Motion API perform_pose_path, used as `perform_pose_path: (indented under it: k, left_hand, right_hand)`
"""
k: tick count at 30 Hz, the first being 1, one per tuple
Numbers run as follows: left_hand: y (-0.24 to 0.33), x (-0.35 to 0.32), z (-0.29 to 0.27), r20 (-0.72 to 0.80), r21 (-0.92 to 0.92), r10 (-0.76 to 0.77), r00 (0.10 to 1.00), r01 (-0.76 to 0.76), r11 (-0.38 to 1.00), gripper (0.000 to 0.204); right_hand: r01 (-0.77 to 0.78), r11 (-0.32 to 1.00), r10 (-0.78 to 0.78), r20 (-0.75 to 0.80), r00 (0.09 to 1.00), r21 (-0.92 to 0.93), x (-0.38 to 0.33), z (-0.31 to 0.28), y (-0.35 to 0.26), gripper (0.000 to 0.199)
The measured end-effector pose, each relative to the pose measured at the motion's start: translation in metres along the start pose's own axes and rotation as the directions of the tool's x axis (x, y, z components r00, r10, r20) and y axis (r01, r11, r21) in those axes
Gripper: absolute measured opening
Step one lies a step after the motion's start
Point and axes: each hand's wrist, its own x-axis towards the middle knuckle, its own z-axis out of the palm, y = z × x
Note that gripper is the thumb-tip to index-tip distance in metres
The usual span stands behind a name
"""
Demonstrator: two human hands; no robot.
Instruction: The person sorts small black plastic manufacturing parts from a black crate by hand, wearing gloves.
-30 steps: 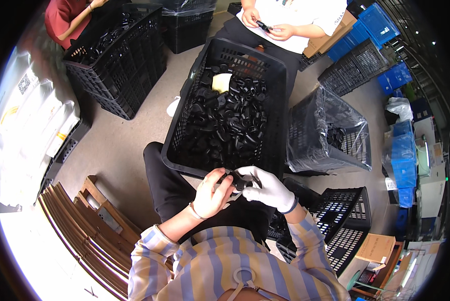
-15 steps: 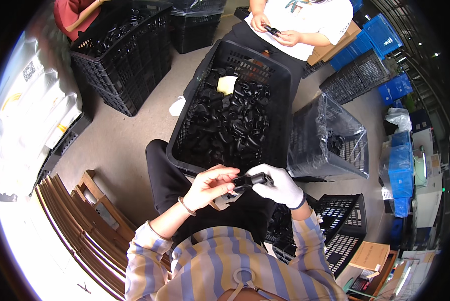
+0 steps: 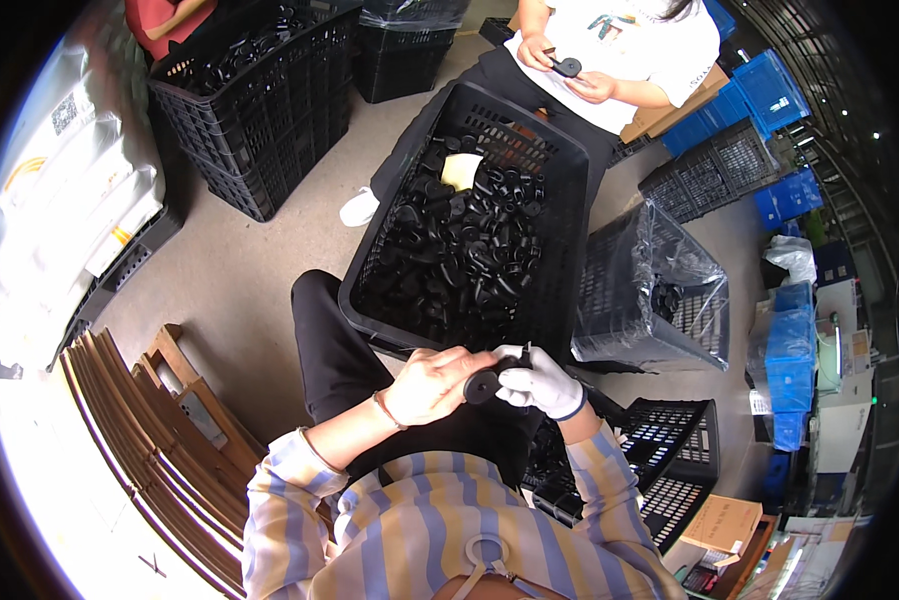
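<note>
Just beyond my lap, both hands meet on a small black plastic part [image 3: 482, 387] with a round disc-like end. My bare left hand [image 3: 427, 388] has its fingers closed on the disc side. In a white glove, my right hand [image 3: 541, 386] grips the other end, its fingers wrapped round and hiding much of it. Beyond them stands a large black crate [image 3: 357, 312] holding a heap of similar black parts [image 3: 469, 240]. A pale yellow piece [image 3: 460, 171] lies on the heap.
Opposite me, a person in a white shirt [image 3: 624, 45] handles a black part [image 3: 567, 67]. A plastic-lined crate [image 3: 609, 300] stands right of the big one; another black crate [image 3: 669, 450] is by my right elbow. Stacked crates [image 3: 259, 130] rise far left, brown boards [image 3: 149, 430] near left.
The black part has turned in my hands, so its round disc face now shows. My hands have come slightly lower and closer together. The person opposite has turned their part too.
</note>
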Motion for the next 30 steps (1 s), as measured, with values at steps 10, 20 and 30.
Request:
perform_pose_path:
  k: [10, 20, 30]
  left_hand:
    - [-0.012, -0.004, 0.004, -0.176, -0.781, -0.666, 0.725, 0.309, 0.543, 0.027]
    - [-0.004, -0.019, 0.004, 0.025, -0.901, -0.712, 0.701, 0.324, 0.288, 0.009]
    - [0.000, -0.023, -0.004, 0.206, -0.902, -0.712, 0.671, 0.412, 0.127, 0.014]
  right_hand:
    - [0.420, 0.780, -0.486, -0.025, 0.874, -0.463, 0.002, 0.014, -0.001, 0.029]
    - [0.365, 0.670, -0.539, -0.085, 0.838, -0.647, 0.001, 0.019, -0.013, 0.029]
    - [0.371, 0.094, -0.772, 0.168, 0.613, -0.924, 0.001, 0.026, -0.019, 0.032]
